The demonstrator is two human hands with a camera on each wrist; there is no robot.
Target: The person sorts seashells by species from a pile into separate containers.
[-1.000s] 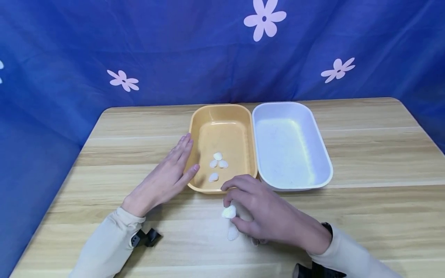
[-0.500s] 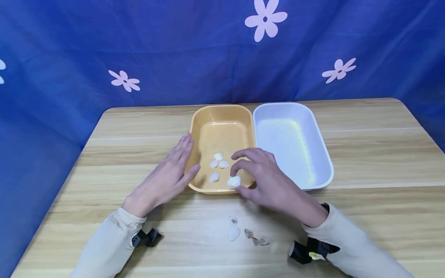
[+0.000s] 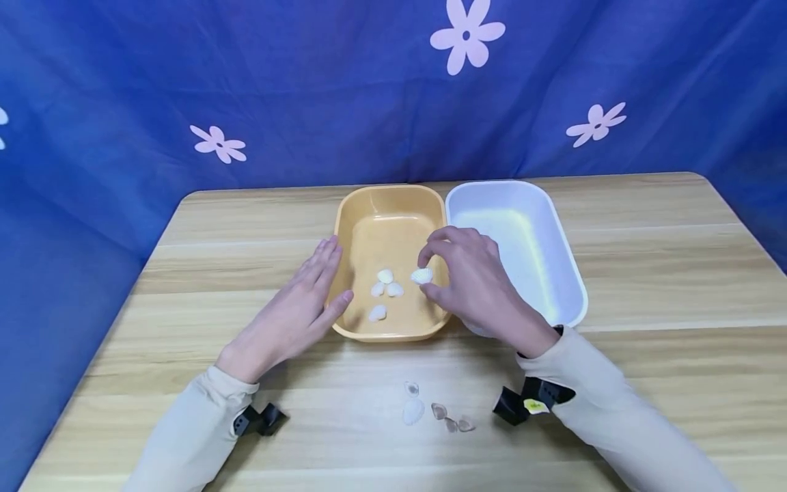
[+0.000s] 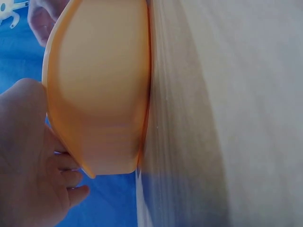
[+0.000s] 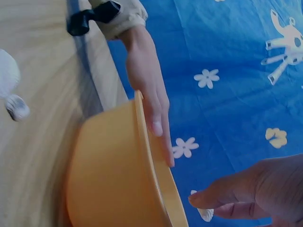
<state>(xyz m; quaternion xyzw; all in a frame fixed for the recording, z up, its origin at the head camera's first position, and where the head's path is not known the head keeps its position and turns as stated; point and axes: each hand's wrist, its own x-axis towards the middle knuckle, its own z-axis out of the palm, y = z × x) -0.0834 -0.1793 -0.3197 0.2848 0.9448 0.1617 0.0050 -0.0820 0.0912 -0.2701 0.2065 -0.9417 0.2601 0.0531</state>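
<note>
My right hand pinches a white ribbed seashell between thumb and fingers, over the right part of the orange tray. In the right wrist view the same seashell shows at the fingertips, beyond the tray's rim. Several white seashells lie on the tray's floor. My left hand rests along the tray's left rim with its fingers straight; the left wrist view shows the thumb at the rim and the fingertips beyond it.
A white tray stands against the orange one's right side, partly behind my right hand. On the wooden table in front lie a pale seashell and several small brownish shells. A blue flowered cloth hangs behind the table.
My right hand has carried the pinched seashell from above the table, over the orange tray's near rim, and farther back over the tray. The left hand has stayed put.
</note>
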